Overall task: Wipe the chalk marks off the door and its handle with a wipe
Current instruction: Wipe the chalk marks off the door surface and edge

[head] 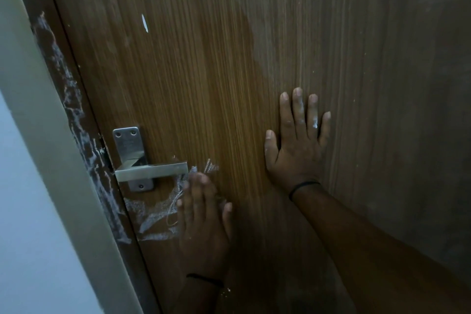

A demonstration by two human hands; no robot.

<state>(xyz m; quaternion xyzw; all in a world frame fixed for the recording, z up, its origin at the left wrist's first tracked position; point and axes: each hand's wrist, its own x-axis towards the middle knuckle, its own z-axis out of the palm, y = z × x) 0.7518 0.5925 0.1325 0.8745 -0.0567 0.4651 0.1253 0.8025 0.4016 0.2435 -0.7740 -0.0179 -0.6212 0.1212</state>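
The door is brown wood-grain laminate with fine vertical streaks and a soft sheen. Its handle and plate are brushed metal, matt grey. Chalk marks lie powdery white on the door; the dark frame carries rougher white smears.

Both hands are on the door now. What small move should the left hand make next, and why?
Probably sweep the left hand leftward across the chalk marks below the handle. They remain thick there, and the hand already rests at their edge. No wipe is visible.

The handle juts from the door; bare wood lies open above it.
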